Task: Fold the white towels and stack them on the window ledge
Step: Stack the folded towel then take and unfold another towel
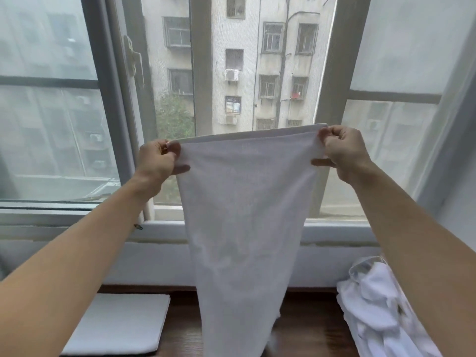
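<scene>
A white towel (244, 215) hangs doubled over in front of the window, its top edge stretched level between my hands. My left hand (158, 162) pinches the top left corner. My right hand (343, 152) pinches the top right corner. The towel narrows downward and reaches past the dark wooden ledge (306, 331) at the bottom of the view. On the ledge at lower left lies a flat folded white towel (121, 323), partly behind my left forearm. A crumpled heap of white towels (378, 313) sits at lower right, partly hidden by my right forearm.
The window frame (164, 228) runs across behind the towel, with a mesh screen and a handle (134, 60) at upper left. A sheer curtain (417, 73) hangs at the right. Bare ledge shows between the folded towel and the heap.
</scene>
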Available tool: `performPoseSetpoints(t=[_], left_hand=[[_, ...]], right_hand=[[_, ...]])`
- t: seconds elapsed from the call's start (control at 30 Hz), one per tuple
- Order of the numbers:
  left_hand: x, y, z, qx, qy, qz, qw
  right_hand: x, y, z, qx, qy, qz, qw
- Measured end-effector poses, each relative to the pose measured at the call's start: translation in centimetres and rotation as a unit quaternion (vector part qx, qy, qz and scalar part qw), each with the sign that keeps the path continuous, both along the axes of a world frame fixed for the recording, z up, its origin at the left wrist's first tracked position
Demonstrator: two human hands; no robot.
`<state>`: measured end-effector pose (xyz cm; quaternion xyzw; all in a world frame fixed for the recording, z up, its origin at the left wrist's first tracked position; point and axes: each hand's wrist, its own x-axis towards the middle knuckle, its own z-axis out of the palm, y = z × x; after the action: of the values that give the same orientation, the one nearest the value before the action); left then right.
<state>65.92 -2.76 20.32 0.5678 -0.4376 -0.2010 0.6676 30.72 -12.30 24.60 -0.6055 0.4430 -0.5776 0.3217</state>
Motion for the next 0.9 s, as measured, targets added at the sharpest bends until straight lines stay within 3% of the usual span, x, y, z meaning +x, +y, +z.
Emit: performPoseSetpoints(t=[0.13, 0.33, 0.5, 0.7, 0.9], left_hand=[[-1.4, 1.8, 2.7, -0.091, -0.039, 0.036, 0.994], [-2.3, 6.6, 4.0, -0.145, -0.098, 0.055, 0.983], [-3.2, 12.0, 0.5, -0.096, -0.126, 0.052, 0.986], [-4.7, 17.4, -8.4, -0.024, -0.143, 0.025, 0.989], [-5.5, 19.2, -12.8, 0.042, -0.074, -0.053, 0.995]], right_hand=[[0.0, 1.5, 1.3, -0.061, -0.065, -0.009, 0.996], [-1.8, 5.3, 2.1, -0.135, -0.049, -0.010, 0.990], [-4.4, 8.9, -1.7, -0.098, 0.008, 0.003, 0.995], [-7.4, 13.0, -10.6, -0.032, 0.082, 0.051, 0.995], [-7.3, 15.0, -16.9, 0.035, 0.113, 0.068, 0.991]])
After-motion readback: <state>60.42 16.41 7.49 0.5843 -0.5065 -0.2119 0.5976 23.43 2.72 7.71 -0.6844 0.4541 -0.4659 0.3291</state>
